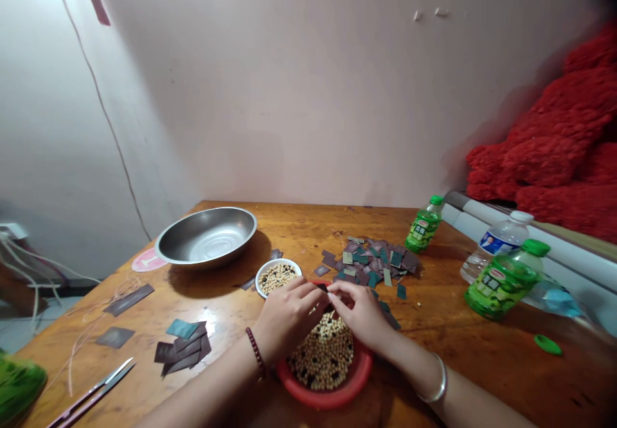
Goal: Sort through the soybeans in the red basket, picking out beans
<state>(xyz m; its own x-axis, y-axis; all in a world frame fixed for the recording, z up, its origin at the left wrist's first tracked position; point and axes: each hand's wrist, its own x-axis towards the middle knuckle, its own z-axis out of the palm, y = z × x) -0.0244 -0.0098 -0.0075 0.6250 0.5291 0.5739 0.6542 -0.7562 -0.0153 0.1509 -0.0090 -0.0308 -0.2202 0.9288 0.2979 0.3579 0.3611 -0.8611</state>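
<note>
Dark card scrap (322,288) mostly hidden, held in narrow grip between my left hand (289,313) and right hand (359,313), above red bowl (328,402) of soybeans (322,360), bowl's far rim hidden behind my hands.

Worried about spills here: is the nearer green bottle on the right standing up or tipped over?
Tipped over: the nearer green bottle lies on its side on the wooden table, its green cap pointing up and right, unlike the upright farther green bottle.

A plain home room — pale plaster wall (299,94), wooden table (463,376), heaped red fabric (544,145), drink bottles (423,225)
</note>
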